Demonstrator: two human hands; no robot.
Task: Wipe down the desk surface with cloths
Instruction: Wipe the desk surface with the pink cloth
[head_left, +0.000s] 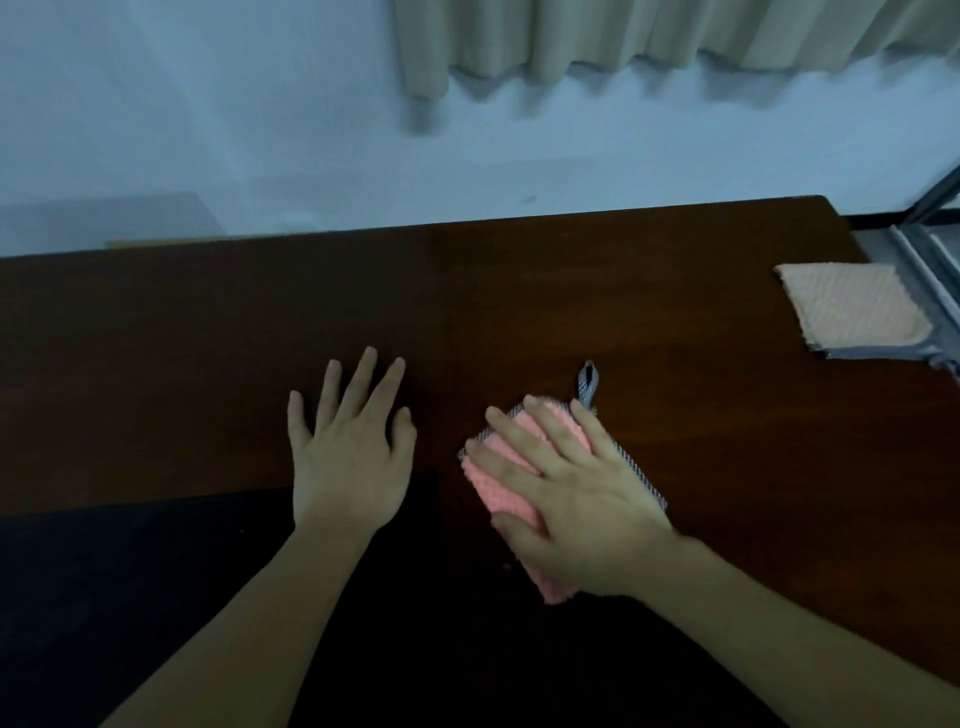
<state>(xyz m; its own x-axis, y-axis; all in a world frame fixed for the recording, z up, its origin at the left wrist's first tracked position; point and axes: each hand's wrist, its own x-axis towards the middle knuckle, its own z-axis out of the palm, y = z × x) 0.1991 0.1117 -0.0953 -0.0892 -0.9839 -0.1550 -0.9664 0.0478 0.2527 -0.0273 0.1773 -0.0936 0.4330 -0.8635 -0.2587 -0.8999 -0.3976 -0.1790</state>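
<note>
Desk (571, 291): two cloths; right hand (582, 499) flat on pink cloth (498, 483), left hand (348, 452) seemingly flat.

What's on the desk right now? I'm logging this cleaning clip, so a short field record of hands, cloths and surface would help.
surface: dark wooden desk
left hand: flat on the desk, fingers spread, holding nothing
right hand: fingers straight, pressing on the pink cloth
pink cloth: folded, grey trim, hanging loop pointing away
second cloth: orange cloth, far right of desk, untouched
backdrop: pale wall, beige curtain
</note>
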